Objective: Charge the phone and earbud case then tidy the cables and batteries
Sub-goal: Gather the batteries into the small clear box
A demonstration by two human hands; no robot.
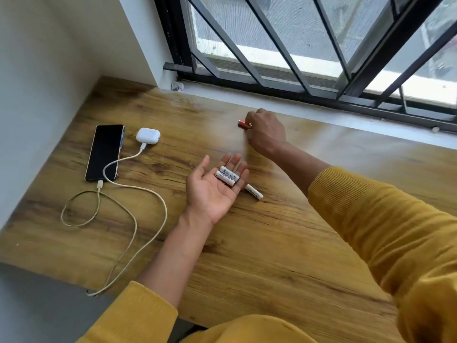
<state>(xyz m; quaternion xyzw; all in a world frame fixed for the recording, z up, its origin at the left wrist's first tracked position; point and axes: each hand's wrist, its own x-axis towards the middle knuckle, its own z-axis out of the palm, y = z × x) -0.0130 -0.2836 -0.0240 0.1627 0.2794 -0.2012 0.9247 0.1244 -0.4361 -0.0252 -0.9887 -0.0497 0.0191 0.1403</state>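
A black phone (104, 152) lies at the left of the wooden desk (272, 243) with a white cable (133, 226) plugged into its near end. Beside it sits a white earbud case (148, 135) with a second white cable (118, 160) plugged in. My left hand (214, 188) rests palm up at the desk's middle, and two white batteries (227, 176) lie on its fingers. A third white battery (254, 191) lies on the desk just right of that hand. My right hand (265, 131) reaches far across the desk, fingers pinched on a red battery (243, 124).
A barred window (309, 45) and its grey sill (296, 105) run along the desk's far edge. A white wall (37, 82) closes the left side. The cables trail off the desk's near left edge. A small crumpled scrap (177, 86) lies in the sill corner.
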